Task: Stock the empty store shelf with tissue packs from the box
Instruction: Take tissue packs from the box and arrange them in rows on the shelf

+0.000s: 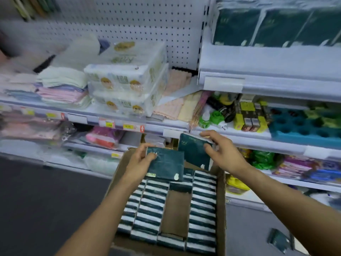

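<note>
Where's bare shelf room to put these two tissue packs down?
The upper right shelf is bare in front of the green packs. In the box, one column is emptied to cardboard. The towel shelf and bottle shelf are crowded.

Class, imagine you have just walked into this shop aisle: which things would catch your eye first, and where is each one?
First, the two hands at centre: the left hand grips one dark green tissue pack and the right hand another tissue pack, both above the open cardboard box. The box holds rows of the same packs with a bare gap in the middle. At upper right, large dark green tissue bundles sit on the top shelf.
</note>
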A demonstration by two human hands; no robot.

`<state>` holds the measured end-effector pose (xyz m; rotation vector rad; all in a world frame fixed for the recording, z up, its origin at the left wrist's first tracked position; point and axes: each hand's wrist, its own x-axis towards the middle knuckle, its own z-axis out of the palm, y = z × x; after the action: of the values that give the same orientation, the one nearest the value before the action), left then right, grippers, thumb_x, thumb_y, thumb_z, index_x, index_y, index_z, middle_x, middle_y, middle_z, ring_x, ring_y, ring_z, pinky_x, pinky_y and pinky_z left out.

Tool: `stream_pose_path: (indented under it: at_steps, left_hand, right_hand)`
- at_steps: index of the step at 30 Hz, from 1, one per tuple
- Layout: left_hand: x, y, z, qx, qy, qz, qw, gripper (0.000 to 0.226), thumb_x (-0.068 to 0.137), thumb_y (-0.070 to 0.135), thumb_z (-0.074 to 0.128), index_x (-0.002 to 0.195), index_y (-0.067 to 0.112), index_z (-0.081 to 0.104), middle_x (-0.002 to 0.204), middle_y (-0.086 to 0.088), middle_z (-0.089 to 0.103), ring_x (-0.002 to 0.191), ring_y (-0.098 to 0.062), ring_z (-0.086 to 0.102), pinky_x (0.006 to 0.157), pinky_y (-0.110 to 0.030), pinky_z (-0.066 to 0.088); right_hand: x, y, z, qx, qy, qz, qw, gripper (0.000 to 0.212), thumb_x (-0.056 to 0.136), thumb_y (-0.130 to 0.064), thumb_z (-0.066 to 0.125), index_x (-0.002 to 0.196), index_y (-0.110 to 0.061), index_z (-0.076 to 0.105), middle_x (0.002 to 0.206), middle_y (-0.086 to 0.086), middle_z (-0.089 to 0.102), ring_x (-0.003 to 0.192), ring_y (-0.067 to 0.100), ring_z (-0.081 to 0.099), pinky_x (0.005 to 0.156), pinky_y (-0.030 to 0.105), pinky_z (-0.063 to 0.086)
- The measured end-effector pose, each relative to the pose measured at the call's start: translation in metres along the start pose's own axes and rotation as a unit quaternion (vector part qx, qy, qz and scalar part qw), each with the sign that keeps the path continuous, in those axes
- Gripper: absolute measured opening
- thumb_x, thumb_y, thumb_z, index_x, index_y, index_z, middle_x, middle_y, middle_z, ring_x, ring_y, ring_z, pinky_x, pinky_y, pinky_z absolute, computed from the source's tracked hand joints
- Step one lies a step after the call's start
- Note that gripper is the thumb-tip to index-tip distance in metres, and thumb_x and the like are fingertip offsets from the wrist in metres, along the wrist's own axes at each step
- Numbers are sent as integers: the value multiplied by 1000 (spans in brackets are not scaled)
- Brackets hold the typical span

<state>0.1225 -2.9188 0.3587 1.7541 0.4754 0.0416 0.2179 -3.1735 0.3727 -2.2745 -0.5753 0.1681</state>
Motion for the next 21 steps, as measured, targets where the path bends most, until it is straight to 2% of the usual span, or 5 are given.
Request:
stream_pose_path:
  at_steps: [3,7,10,15,21]
  left_hand:
    - [0,44,-7,-4,-9,40,999,22,95,11,54,101,31,63,95,0,72,90,-21,68,77,-34,55]
    - [-2,105,-3,-11,-4,107,994,19,95,3,50,103,17,60,92,1,66,80,-11,63,59,-15,49]
    - [-4,143,5,-30,-13,147,989,17,95,3,50,100,16,60,91,-1,65,76,-10,61,56,-17,47]
    - [-9,206,36,-83,-19,203,975,20,94,4,50,93,20,63,80,6,67,69,-4,63,55,-18,49]
    - [-4,265,108,-126,-23,236,963,21,93,4,50,98,20,62,91,1,66,74,-4,63,58,-20,50]
  right_hand:
    - [1,-27,-34,0,29,-38,999,29,97,-25,53,122,-38,55,112,1,66,96,20,61,82,44,51]
    - [-3,-59,-82,0,77,-86,993,26,98,-18,54,120,-30,60,97,-30,59,82,-7,55,67,11,40]
    - [-6,-73,-121,10,116,-103,988,24,96,-13,55,114,-26,63,75,-41,54,68,-5,51,61,8,37]
    - [-6,-80,-196,66,216,-148,963,21,94,-10,58,105,-24,69,98,-20,66,86,-4,56,67,7,41]
    - [-6,-41,-304,17,285,-143,948,20,95,-14,57,106,-26,69,99,-4,66,91,17,57,71,23,45]
